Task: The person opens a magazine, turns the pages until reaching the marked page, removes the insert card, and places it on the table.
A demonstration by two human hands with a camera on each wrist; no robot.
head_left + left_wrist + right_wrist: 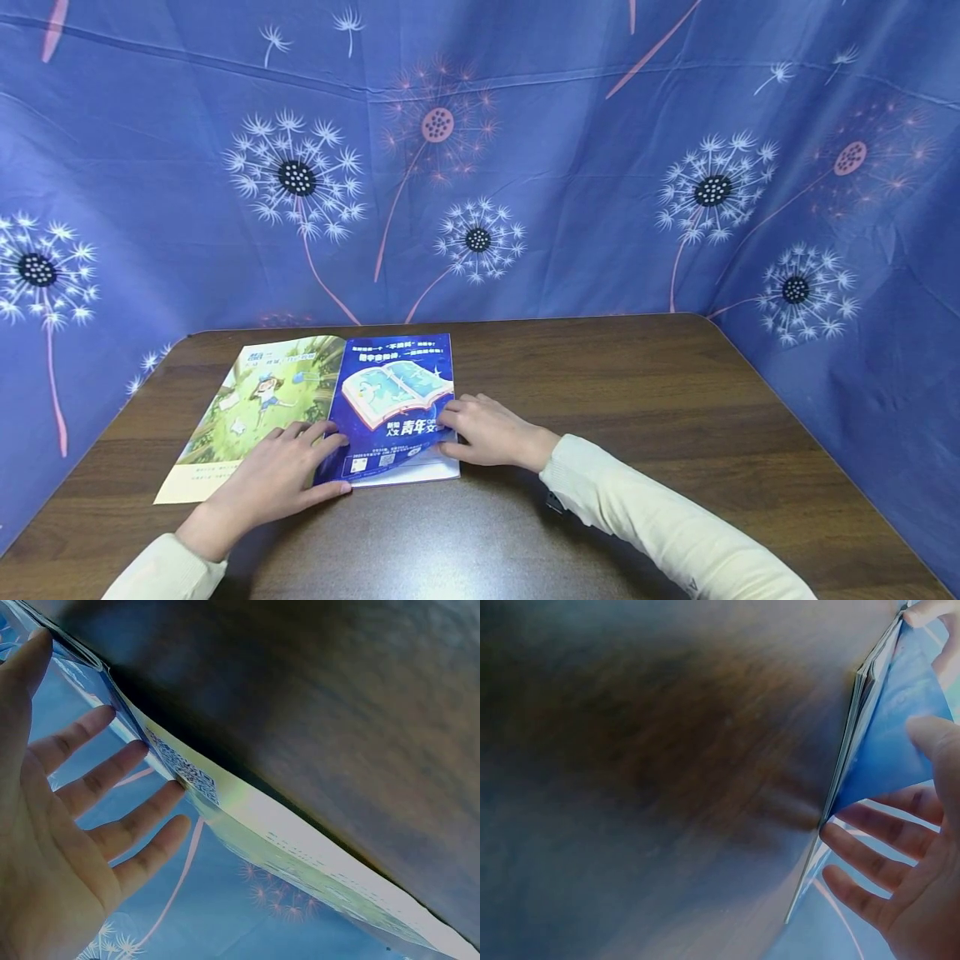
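An open magazine [262, 392] lies on the table, with a green illustrated page on the left and a dark blue page [397, 375] on the right. My left hand [277, 467] rests across its lower middle, near the fold. In the left wrist view, the fingers [120, 769] are spread and fairly straight against the magazine. At the right edge, my right hand [487, 429] holds the blue page by its lower corner, which curls up from a white page beneath. The right wrist view has the thumb [934, 739] in front of the raised blue sheet and fingers behind it.
The brown wooden table [637, 400] extends to the right and in front of the magazine. A blue curtain [570, 167] with dandelion prints hangs behind the table and along its sides. A small dark object [554, 502] shows under the right sleeve.
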